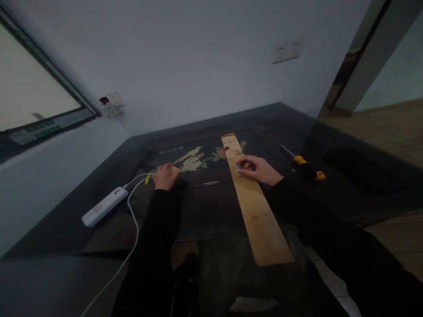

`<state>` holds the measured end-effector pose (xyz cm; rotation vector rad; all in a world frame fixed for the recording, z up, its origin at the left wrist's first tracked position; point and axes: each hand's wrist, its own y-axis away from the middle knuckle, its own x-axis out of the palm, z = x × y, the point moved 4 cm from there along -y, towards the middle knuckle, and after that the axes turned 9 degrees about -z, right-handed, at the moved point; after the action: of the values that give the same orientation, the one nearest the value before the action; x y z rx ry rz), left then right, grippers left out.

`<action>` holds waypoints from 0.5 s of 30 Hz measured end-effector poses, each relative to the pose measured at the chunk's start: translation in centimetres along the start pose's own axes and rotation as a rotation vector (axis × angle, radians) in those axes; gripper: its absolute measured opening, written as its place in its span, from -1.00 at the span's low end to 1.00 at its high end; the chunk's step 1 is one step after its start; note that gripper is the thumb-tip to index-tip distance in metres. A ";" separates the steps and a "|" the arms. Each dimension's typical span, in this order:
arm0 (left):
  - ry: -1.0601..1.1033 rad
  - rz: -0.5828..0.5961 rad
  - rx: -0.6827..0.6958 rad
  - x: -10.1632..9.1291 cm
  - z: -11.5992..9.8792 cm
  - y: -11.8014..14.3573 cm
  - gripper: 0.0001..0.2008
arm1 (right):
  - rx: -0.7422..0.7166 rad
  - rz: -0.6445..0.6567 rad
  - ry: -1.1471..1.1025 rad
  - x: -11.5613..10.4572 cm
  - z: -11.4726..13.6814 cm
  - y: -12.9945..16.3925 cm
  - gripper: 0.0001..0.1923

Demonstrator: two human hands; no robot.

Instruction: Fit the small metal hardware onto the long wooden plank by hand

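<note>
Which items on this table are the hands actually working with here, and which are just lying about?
In hand:
- wooden plank, under the right hand
- small metal part at the right hand's fingertips, too small to identify
- left hand on the tabletop by the white cable

Lying about:
- screwdriver, right of the plank
- white power bank
- wall sockets

Screwdriver (pixel 302 161): yellow-and-black handle, lying on the dark table (pixel 346 193), right side.
Power bank (pixel 105 206): white, at the table's left edge, white cable (pixel 132 220) attached.
Wall sockets (pixel 287 49): white double plate on the back wall.
Window (pixel 33 88): far left.
</note>
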<state>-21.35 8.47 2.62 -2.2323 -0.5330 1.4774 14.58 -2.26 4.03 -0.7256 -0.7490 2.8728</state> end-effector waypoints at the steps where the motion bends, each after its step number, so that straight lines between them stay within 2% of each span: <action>1: -0.019 -0.006 -0.018 0.0 0.8 -0.2 -0.45 | 0.003 0.000 0.001 0.0 0.0 0.0 -0.71; 7: -0.078 0.033 -0.067 1.3 2.4 -0.5 -0.46 | 0.014 0.004 -0.007 0.1 -0.2 0.1 -0.71; 15: -0.120 0.013 -0.094 2.1 2.3 -0.3 -0.51 | 0.015 -0.003 -0.007 0.2 -0.4 0.1 -0.69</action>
<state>-22.75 10.10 0.36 -2.2319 -0.6387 1.6324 14.58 -2.12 3.64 -0.7123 -0.7275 2.8762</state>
